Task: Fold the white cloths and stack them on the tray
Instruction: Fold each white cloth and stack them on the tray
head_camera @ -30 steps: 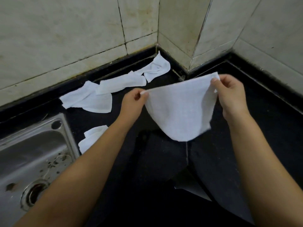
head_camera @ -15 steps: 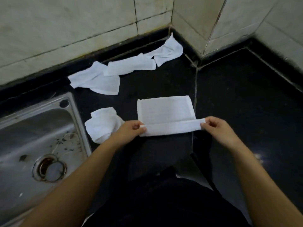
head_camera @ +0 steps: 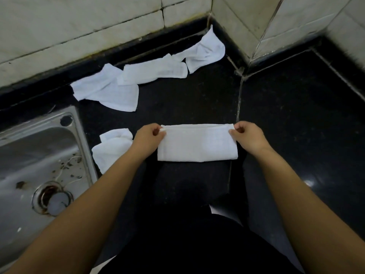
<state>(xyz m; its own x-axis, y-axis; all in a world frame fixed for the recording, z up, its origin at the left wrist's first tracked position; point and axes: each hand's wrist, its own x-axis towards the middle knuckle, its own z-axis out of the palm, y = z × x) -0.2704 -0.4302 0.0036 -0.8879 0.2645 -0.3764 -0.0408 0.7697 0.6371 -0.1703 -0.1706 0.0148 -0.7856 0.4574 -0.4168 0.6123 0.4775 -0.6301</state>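
dim, soft light | glare spot on black counter (head_camera: 309, 182) | wide-angle bending at edges | focus mostly sharp

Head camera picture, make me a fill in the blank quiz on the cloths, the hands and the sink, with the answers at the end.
1. The left hand and the right hand pinch the far corners of the folded cloth, which lies on the black ____.
2. The crumpled cloth lies between the folded cloth and the steel ____.
3. The number of unfolded cloths lying along the tiled wall is ____.

Missing words: counter; sink; three
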